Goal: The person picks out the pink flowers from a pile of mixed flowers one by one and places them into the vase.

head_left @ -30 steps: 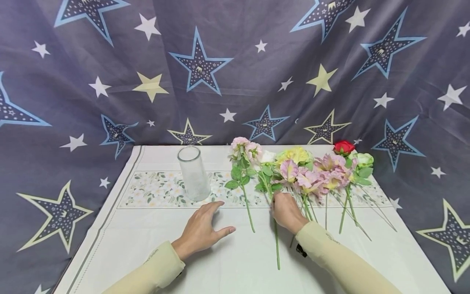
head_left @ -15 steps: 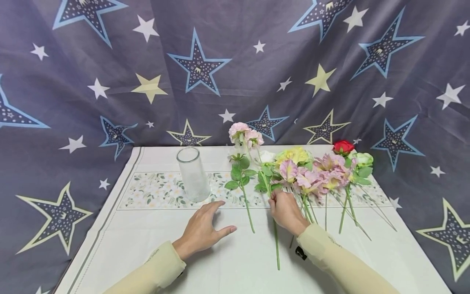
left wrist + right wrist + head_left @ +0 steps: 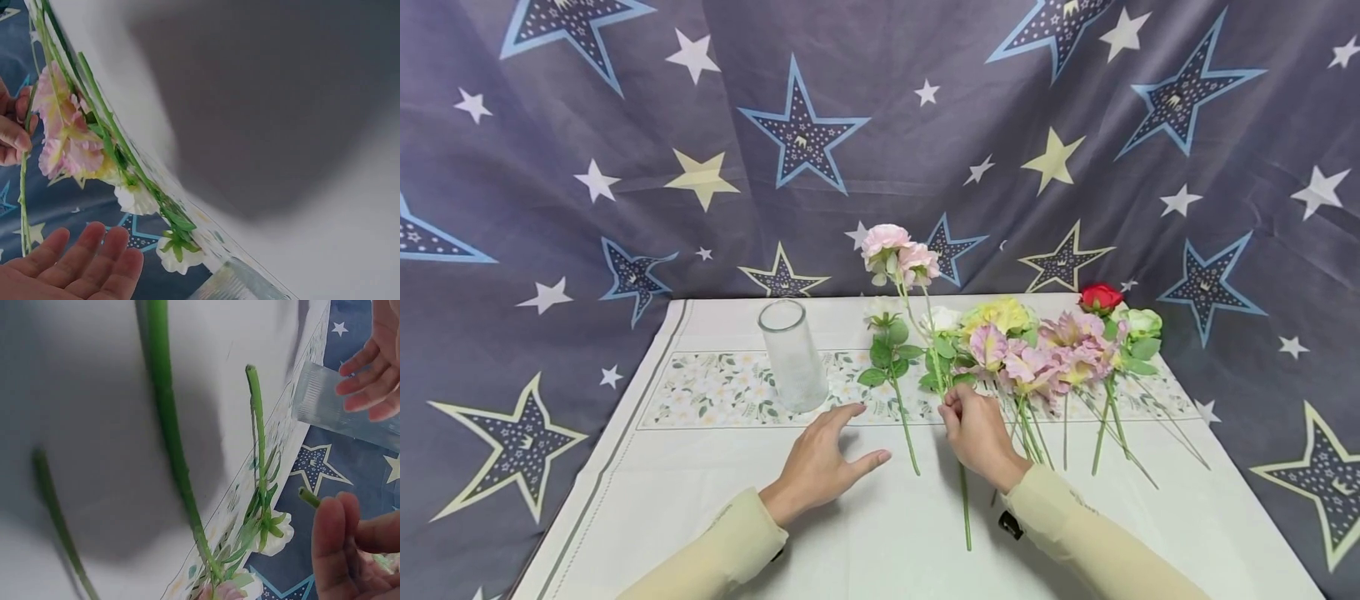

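As right hand (image 3: pixel 982 437) pinched two-headed pink flower (image 3: pixel 916 265), spread-fingered left hand (image 3: pixel 818 458) risked knocking clear glass cylinder (image 3: pixel 793 362) toward white-covered table's far edge (image 3: pixel 730 312).

Person's wearing long sleeves in a pale creamy yellow, left sleeve (image 3: pixel 711 554) at the bottom, left of centre in the head view, right sleeve (image 3: pixel 1101 537) over at lower right. Left cuff (image 3: pixel 762 532) and right cuff (image 3: pixel 1033 498) match, with tiny dark printing nearby, too small to read. Small black gadget (image 3: pixel 1011 524) pokes out under the right one. Left hand (image 3: pixel 820 460) and right hand (image 3: pixel 983 435) are bare.
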Available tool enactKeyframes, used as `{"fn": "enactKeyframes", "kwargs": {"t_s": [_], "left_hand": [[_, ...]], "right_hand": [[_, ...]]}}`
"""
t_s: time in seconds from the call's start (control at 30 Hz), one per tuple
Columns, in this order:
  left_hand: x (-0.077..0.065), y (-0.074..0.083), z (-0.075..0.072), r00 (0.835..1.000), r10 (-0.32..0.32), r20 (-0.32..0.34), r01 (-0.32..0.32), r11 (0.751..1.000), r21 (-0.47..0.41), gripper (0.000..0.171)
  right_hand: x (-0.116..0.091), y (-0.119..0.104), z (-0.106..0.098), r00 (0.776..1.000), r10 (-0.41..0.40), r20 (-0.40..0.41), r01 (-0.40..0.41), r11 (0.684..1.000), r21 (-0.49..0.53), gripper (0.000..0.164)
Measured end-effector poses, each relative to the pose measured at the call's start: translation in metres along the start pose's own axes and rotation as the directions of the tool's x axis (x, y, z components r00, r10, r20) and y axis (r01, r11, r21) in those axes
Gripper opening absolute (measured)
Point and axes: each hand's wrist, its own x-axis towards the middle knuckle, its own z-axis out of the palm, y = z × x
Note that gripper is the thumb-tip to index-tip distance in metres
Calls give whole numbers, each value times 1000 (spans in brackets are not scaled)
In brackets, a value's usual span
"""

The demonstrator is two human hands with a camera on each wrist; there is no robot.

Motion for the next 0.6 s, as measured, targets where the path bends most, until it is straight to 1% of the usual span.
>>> {"fn": "enactKeyframes", "kwargs": {"t_s": [0.27,0.4,0.6], "left_hand": [[9,8,3,999,-17,-30,15,997,-72,71],[14,13,3,998,-7,-61,0,994,-108,63],[22,19,3,995,14,-102,-32,984,-178,53]], "right_hand": [[-5,-7,4,1000,-15,7,14,994,112,10],[-7,-12,6,1000,-20,-1,20,987,158,9],[-11,-18,10,998,-54,-32,60,979,197,12]]}}
